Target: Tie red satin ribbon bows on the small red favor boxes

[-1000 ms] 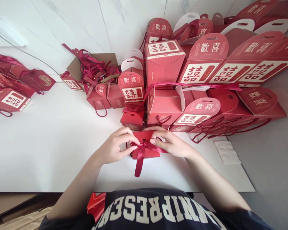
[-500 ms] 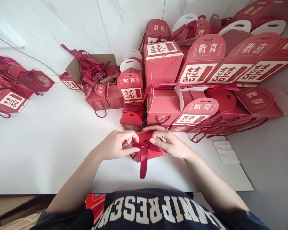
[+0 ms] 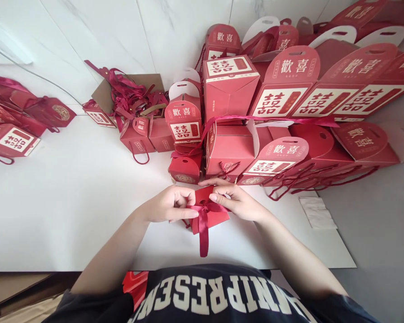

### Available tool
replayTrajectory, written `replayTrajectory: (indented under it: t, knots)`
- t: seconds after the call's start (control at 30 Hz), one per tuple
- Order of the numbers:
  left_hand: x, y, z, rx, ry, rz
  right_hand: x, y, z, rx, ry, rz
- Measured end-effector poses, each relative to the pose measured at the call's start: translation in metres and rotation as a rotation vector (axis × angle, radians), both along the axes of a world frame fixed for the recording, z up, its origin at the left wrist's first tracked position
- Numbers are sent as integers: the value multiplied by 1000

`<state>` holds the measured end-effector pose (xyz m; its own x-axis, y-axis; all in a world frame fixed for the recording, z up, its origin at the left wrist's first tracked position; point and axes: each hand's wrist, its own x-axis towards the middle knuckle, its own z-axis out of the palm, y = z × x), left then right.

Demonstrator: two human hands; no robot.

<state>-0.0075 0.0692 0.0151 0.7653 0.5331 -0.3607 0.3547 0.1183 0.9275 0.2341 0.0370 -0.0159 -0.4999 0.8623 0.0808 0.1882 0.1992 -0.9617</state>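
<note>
A small red gift box sits on the white table near its front edge. Across its top lies a dark red satin ribbon, knotted into a bow, with one tail hanging down the near side. My left hand is at the box's left side, its thumb and curled fingers pinching the left part of the ribbon. From the right, my right hand has its thumb and bent fingers closed on the bow's right loop. The loops are partly hidden by my fingers.
Stacked red gift boxes stand behind and to the right. A cardboard box of tangled ribbons is at the back, beside more gift boxes. Other red boxes lie at the far left. White tissue rests at the right edge.
My left hand has shifted slightly right and its fingers have curled in more. The near side of the gift box and the ribbon tail sit slightly lower in view. My right hand has hardly moved.
</note>
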Motion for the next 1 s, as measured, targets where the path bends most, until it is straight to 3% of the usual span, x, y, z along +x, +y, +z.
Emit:
replayTrajectory:
  t: [0.13, 0.3, 0.43, 0.6, 0.77, 1.0]
  knots:
    - [1, -1, 4, -83, 44, -57, -1, 0, -2, -21, 32, -2]
    - [1, -3, 11, 2, 126, -110, -1, 0, -2, -48, 57, 8]
    - [0, -1, 6, 60, 57, -29, -1, 1, -4, -79, 88, 22]
    - [-2, 2, -3, 129, 59, 67, -4, 0, -14, -106, 205, -66]
    - [-3, 2, -5, 145, 108, 81, -6, 0, -21, -165, 248, -80]
    - [-10, 4, -12, 73, 31, 47, 1, 2, -18, -121, 161, -40]
